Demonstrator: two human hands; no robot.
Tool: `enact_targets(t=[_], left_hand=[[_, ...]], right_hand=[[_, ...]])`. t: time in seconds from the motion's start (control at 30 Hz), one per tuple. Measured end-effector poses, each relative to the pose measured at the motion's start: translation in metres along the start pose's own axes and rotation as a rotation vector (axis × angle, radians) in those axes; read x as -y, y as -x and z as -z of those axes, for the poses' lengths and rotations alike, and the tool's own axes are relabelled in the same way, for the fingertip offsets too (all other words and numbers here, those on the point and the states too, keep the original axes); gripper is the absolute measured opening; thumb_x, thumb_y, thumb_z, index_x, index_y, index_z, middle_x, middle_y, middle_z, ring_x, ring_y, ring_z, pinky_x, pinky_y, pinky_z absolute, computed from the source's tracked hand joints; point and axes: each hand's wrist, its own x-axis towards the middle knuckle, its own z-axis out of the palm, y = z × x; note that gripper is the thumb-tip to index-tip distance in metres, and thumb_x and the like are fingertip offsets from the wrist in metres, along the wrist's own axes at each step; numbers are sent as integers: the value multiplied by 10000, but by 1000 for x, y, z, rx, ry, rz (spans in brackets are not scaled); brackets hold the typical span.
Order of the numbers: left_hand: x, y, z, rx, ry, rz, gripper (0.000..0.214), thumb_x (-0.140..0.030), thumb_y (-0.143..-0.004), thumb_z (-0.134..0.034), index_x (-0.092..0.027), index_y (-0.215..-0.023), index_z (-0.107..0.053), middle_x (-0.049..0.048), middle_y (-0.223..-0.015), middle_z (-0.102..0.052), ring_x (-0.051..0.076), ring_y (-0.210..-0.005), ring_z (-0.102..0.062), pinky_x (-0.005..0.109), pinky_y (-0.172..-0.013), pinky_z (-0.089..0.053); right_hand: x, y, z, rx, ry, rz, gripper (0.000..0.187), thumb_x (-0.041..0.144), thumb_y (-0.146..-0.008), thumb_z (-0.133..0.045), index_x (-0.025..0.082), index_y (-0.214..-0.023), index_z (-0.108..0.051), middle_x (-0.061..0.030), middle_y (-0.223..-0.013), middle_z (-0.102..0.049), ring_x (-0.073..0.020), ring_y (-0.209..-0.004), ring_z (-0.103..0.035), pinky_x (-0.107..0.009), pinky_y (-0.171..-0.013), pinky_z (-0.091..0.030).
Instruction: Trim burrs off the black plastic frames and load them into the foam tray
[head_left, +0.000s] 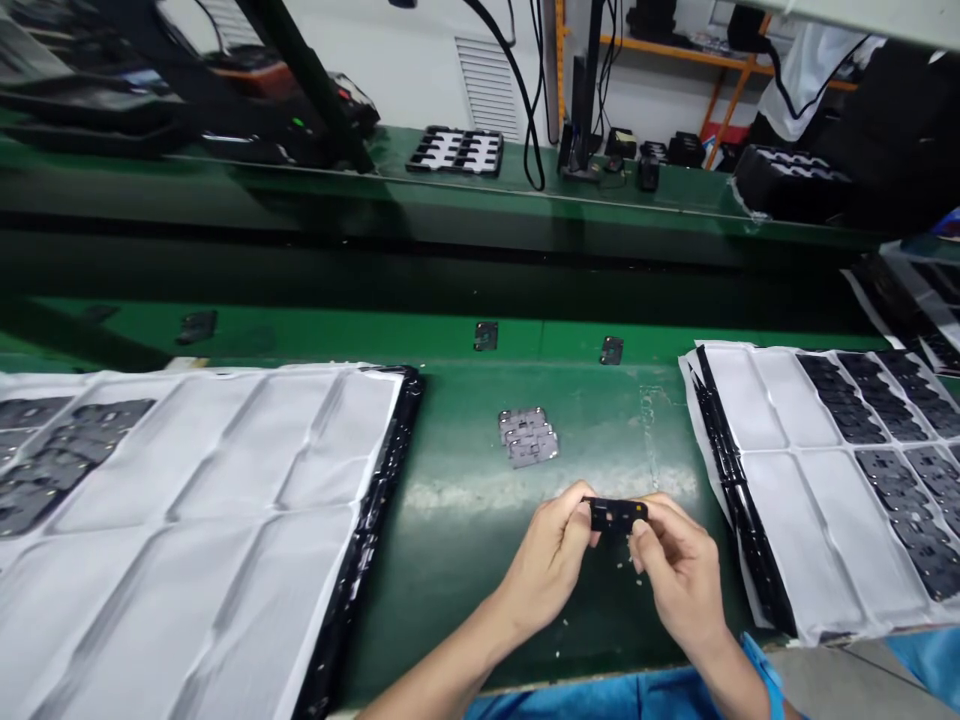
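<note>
Between my two hands is a small black plastic part (616,515) with cut-outs and a yellow spot near its right end. My left hand (551,555) pinches its left end between thumb and fingers. The right end is gripped by my right hand (679,565), its thumb on the near face. Tiny pale bits (630,568) lie on the green bench (465,560) below and around the right hand. Farther off, several similar flat dark parts (529,437) lie overlapping on the bench.
A white-lined tray (247,480) with dark parts is at left; another lined tray (802,500) with rows of parts is at right. Single parts (486,336) lie on the green strip behind. Across the back bench stands a black-and-white tray (456,151). A person's white sleeve (806,80) shows upper right.
</note>
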Motion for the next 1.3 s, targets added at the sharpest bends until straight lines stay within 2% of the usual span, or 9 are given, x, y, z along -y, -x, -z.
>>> enact_targets(t=[0.13,0.27,0.4,0.77,1.0,1.3], left_hand=[[3,2,0,1,44,2,355,-324,-1054,-297,-228,-758,-468,-30,-690,-490,164,-647,-460,290,-658,-356],[5,3,1,37,88,30,385,-395,-1060,-323,-225,-752,-478,-32,-690,-476,166,-656,-445,292,-662,-355],[2,3,-1,14,69,41,423,-461,-1074,-310,-230,-753,-462,-37,-681,-466,165,-650,-444,291,-657,-349],[4,1,-5,-22,19,-2,364,-388,-1062,-286,-242,-763,-434,-39,-683,-460,166,-634,-456,286,-649,-352],[-1,2,0,36,67,26,374,-408,-1055,-302,-234,-762,-456,-26,-704,-484,176,-674,-460,295,-677,-357],[5,2,-6,-20,47,22,372,-391,-1064,-283,-243,-753,-424,-44,-673,-446,168,-634,-437,295,-650,-338]], right_hand=[[1,1,0,-2,31,21,211,197,-1046,-549,205,-1014,-757,-12,-824,-599,-109,-570,-544,-224,-520,-434],[1,1,1,-9,33,17,220,199,-1043,-545,197,-996,-760,-17,-817,-608,-113,-568,-545,-226,-519,-443],[0,1,0,-9,18,17,217,205,-1046,-545,199,-1004,-757,-15,-820,-605,-110,-562,-543,-225,-514,-438],[2,1,2,-9,3,23,213,223,-1045,-553,195,-1005,-760,-19,-832,-617,-114,-561,-548,-233,-519,-438],[6,0,2,-23,27,28,235,240,-1042,-555,175,-972,-769,-28,-796,-627,-121,-551,-553,-233,-507,-449],[1,2,1,14,28,16,265,268,-1067,-526,177,-998,-765,-35,-832,-623,-119,-559,-541,-240,-517,-442]])
